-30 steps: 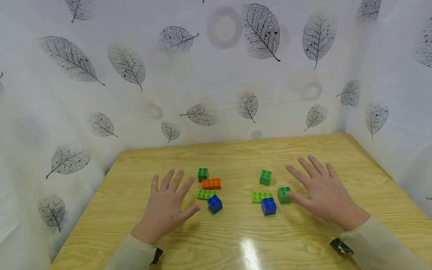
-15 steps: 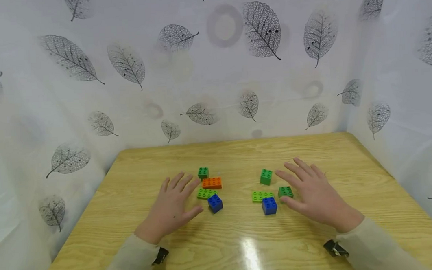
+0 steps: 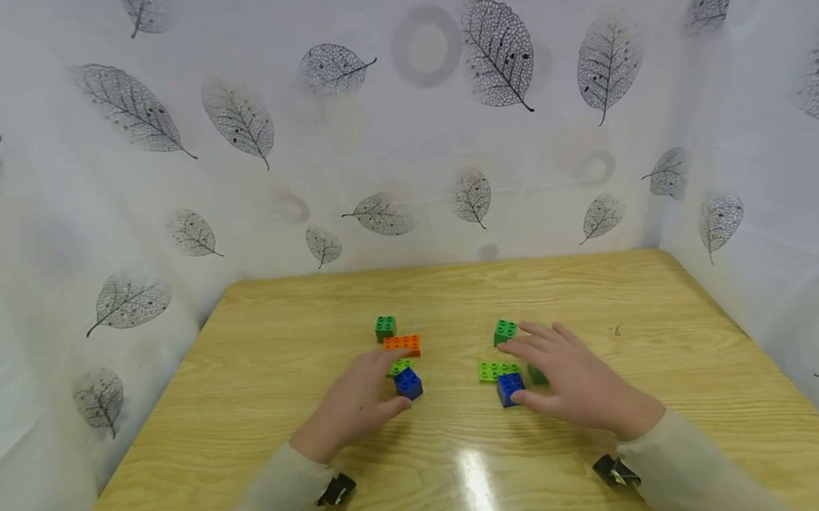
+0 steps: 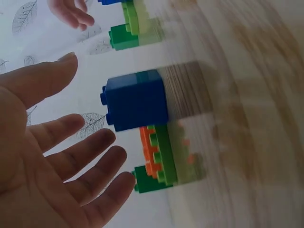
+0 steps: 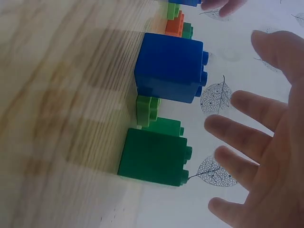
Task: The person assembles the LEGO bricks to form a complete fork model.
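My left hand [image 3: 353, 399] hovers beside a blue toy brick [image 3: 408, 384], its fingers loosely spread and holding nothing. In the left wrist view a gap shows between that hand and the blue brick [image 4: 137, 99]. Behind it lie a lime brick [image 3: 402, 365], partly covered by my fingers, an orange brick [image 3: 407, 343] and a green brick [image 3: 385, 328]. Over the right cluster, my right hand [image 3: 579, 382] is also empty, thumb near a second blue brick [image 3: 510, 387]. A green brick [image 5: 154, 156] is mostly hidden under this hand in the head view. Another lime brick [image 3: 492, 371] and green brick [image 3: 504, 331] lie close by.
The bricks lie on a wooden table [image 3: 301, 300] in two clusters, with bare wood between them. A white curtain [image 3: 404, 148] printed with leaves encloses the back and sides. Dark clips [image 3: 337, 489] sit at both cuffs.
Both hands have moved inward and lower toward the two blue bricks, and their fingers are less spread. The bricks have stayed in place.
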Action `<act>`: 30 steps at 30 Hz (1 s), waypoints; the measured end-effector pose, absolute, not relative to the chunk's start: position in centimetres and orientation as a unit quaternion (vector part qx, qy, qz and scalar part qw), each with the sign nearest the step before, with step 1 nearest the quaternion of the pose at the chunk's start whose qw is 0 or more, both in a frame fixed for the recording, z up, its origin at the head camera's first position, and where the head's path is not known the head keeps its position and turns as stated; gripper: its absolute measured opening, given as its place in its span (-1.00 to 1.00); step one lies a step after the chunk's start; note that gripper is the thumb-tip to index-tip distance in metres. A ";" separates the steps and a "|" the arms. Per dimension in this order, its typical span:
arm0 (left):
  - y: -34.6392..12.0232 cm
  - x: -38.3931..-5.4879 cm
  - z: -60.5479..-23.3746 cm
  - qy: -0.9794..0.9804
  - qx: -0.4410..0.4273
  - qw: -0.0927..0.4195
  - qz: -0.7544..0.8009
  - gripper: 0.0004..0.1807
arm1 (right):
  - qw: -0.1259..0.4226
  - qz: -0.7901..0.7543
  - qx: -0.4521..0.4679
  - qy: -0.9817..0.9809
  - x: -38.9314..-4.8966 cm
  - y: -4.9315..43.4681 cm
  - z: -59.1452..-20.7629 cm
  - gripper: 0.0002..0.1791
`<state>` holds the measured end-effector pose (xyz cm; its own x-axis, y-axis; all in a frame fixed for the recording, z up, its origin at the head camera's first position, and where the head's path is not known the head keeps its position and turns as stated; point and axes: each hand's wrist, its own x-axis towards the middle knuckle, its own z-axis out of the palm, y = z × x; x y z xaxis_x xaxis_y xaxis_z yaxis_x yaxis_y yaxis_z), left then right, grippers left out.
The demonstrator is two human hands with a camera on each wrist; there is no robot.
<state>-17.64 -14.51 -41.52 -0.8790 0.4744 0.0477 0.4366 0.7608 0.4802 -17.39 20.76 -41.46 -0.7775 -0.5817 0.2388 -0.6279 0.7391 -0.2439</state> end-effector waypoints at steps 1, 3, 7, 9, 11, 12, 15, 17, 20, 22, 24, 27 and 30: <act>-14.3 -17.8 -41.5 0.935 0.237 0.053 0.258 -0.25 | 0.068 0.156 0.325 -0.930 -17.4 20.6 -41.5 -0.25; -14.0 -18.0 -41.6 0.929 0.226 0.078 0.282 -0.25 | 0.061 0.155 0.324 -0.931 -17.6 20.4 -41.5 -0.25; -13.5 -18.4 -41.8 0.916 0.198 0.115 0.329 -0.26 | 0.043 0.153 0.326 -0.932 -17.9 20.0 -41.7 -0.25; -13.4 -18.6 -41.9 0.910 0.183 0.127 0.351 -0.28 | 0.031 0.151 0.325 -0.933 -18.1 19.9 -41.9 -0.25; -13.4 -18.7 -42.2 0.905 0.167 0.135 0.367 -0.30 | 0.022 0.148 0.323 -0.934 -18.3 19.8 -42.2 -0.26; -13.4 -18.7 -42.3 0.903 0.161 0.137 0.373 -0.31 | 0.017 0.148 0.322 -0.935 -18.3 19.7 -42.3 -0.26; -13.6 -18.8 -42.6 0.897 0.151 0.142 0.390 -0.34 | 0.012 0.145 0.320 -0.936 -18.4 19.7 -42.7 -0.29; -13.7 -18.8 -42.8 0.892 0.147 0.146 0.401 -0.35 | 0.010 0.148 0.321 -0.935 -18.3 19.8 -42.9 -0.32; -13.8 -18.9 -43.1 0.883 0.141 0.157 0.420 -0.39 | 0.009 0.149 0.327 -0.933 -18.2 19.7 -43.2 -0.39; -13.8 -18.9 -43.3 0.877 0.136 0.167 0.429 -0.43 | 0.006 0.147 0.328 -0.933 -18.2 19.6 -43.3 -0.44; -13.9 -18.9 -43.5 0.874 0.133 0.175 0.434 -0.49 | 0.002 0.147 0.326 -0.934 -18.2 19.5 -43.4 -0.48; -13.9 -19.0 -43.6 0.872 0.132 0.182 0.436 -0.56 | -0.002 0.152 0.320 -0.935 -18.2 19.3 -43.4 -0.53; -13.8 -19.1 -43.7 0.870 0.132 0.184 0.437 -0.57 | 0.002 0.158 0.323 -0.933 -18.3 19.2 -43.3 -0.56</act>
